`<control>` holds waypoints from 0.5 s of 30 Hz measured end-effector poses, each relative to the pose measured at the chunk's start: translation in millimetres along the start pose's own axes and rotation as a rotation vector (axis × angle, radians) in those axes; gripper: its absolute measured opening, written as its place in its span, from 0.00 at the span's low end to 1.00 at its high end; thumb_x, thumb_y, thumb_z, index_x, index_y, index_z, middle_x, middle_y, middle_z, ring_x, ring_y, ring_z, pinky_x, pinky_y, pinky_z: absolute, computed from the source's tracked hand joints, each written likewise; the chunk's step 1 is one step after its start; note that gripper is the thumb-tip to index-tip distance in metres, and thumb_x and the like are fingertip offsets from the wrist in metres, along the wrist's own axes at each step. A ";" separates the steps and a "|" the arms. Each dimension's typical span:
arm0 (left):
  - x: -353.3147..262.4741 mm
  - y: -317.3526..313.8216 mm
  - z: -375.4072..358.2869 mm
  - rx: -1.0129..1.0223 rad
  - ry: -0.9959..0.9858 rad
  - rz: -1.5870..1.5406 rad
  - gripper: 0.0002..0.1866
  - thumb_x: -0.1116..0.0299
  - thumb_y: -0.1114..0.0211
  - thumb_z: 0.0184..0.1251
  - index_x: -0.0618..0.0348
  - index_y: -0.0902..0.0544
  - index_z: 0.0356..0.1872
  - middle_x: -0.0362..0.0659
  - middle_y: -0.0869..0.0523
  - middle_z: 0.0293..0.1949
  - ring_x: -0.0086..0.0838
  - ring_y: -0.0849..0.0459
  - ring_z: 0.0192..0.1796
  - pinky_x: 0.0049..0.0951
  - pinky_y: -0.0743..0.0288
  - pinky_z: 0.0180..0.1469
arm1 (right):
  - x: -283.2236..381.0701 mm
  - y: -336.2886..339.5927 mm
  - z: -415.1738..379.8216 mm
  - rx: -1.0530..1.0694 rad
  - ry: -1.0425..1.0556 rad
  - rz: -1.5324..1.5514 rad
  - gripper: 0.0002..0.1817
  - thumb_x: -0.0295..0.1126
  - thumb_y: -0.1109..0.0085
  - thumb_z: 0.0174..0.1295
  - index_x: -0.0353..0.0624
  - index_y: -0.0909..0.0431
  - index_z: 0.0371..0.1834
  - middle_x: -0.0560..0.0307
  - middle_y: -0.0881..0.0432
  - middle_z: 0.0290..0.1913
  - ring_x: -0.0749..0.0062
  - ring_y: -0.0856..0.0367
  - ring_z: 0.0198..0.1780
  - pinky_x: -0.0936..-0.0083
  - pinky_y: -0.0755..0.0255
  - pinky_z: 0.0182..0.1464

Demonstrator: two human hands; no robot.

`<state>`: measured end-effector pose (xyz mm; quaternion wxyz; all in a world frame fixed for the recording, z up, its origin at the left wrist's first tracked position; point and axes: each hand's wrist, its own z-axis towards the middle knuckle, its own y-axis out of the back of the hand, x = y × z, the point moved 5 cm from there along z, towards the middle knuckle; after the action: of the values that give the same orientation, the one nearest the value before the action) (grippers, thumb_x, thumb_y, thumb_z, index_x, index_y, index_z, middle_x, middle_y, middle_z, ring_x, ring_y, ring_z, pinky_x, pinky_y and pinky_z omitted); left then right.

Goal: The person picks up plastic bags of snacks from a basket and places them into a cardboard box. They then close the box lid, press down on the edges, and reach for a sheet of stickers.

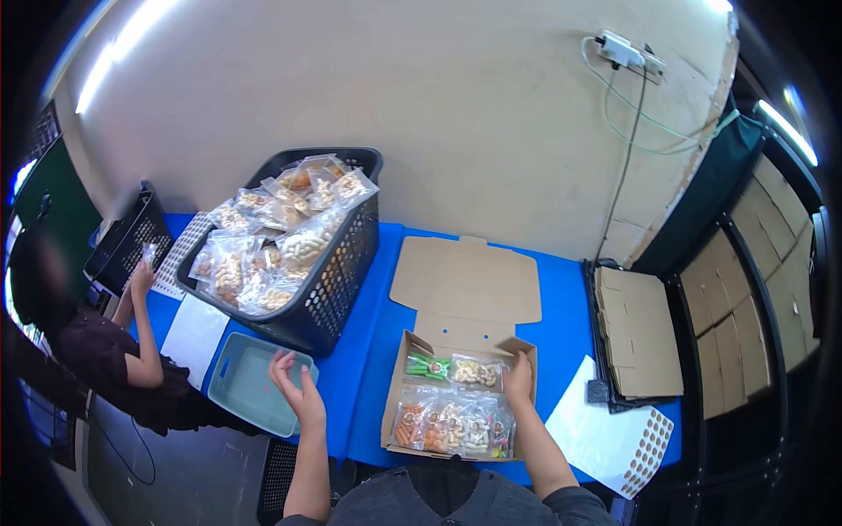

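Note:
An open cardboard box point(396, 386) lies on the blue table, its lid flap folded back. Inside are several clear snack bags point(447, 430), one with green pieces point(427, 365). My right hand point(518, 379) rests inside the box at its right side, fingers on a bag of pale snacks point(474, 372). My left hand point(296, 387) hovers open over the edge of a pale grey-green tray point(241, 386), holding nothing.
A black basket point(338, 280) heaped with snack bags stands at the left. A stack of flat cardboard point(638, 337) and a sticker sheet point(645, 451) lie at the right. Another person point(105, 351) sits at the far left by a second black basket point(132, 237).

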<state>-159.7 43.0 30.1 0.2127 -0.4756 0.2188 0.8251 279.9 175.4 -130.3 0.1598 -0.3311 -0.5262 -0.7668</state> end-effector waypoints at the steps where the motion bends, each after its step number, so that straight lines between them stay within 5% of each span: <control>1: -6.0 4.9 6.5 -0.025 -0.003 0.009 0.13 0.78 0.46 0.63 0.61 0.27 0.49 0.50 0.35 0.62 0.38 0.36 0.64 0.40 0.41 0.64 | 7.9 1.4 -3.9 0.013 0.020 0.012 0.20 0.29 0.37 0.54 0.33 0.25 0.51 0.37 0.23 0.50 0.44 0.24 0.54 0.59 0.29 0.55; 3: -32.0 19.7 17.0 -0.189 -0.217 0.229 0.15 0.77 0.46 0.64 0.60 0.29 0.52 0.50 0.40 0.64 0.39 0.40 0.67 0.39 0.45 0.67 | 7.5 -1.8 -11.0 0.037 -0.060 -0.093 0.22 0.30 0.39 0.55 0.36 0.26 0.54 0.38 0.25 0.51 0.44 0.26 0.54 0.58 0.30 0.54; 8: -81.2 32.5 94.9 -0.225 -0.546 0.391 0.11 0.74 0.42 0.63 0.60 0.25 0.47 0.54 0.38 0.62 0.47 0.42 0.66 0.44 0.47 0.67 | 4.2 -14.4 -17.6 0.172 0.133 -0.220 0.13 0.31 0.46 0.60 0.33 0.19 0.40 0.38 0.23 0.47 0.45 0.24 0.49 0.58 0.28 0.51; 10: -86.3 29.8 142.4 -0.218 -0.573 0.355 0.11 0.73 0.41 0.60 0.58 0.23 0.45 0.52 0.34 0.60 0.45 0.40 0.65 0.46 0.48 0.67 | -3.2 -9.7 -16.3 0.078 0.098 -0.117 0.12 0.31 0.46 0.60 0.33 0.17 0.34 0.39 0.21 0.41 0.46 0.22 0.46 0.60 0.29 0.49; 13: -71.6 21.4 213.8 -0.158 -0.482 0.806 0.13 0.64 0.40 0.61 0.47 0.21 0.47 0.45 0.30 0.59 0.46 0.37 0.64 0.64 0.65 0.68 | -20.3 -1.7 -4.8 0.021 0.013 0.040 0.12 0.30 0.46 0.60 0.31 0.17 0.36 0.40 0.19 0.38 0.48 0.20 0.42 0.63 0.27 0.48; 15: -1.2 16.0 255.8 -0.076 -0.451 1.145 0.30 0.51 0.32 0.53 0.43 0.26 0.59 0.47 0.35 0.67 0.50 0.42 0.70 0.69 0.70 0.68 | -14.5 11.7 -6.8 0.028 -0.001 0.103 0.12 0.31 0.46 0.61 0.32 0.17 0.36 0.41 0.18 0.37 0.52 0.19 0.40 0.65 0.27 0.47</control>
<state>-345.1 173.9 149.3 -0.2402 -0.1036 0.3593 0.8958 295.2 163.1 -133.5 0.2034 -0.3559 -0.5191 -0.7500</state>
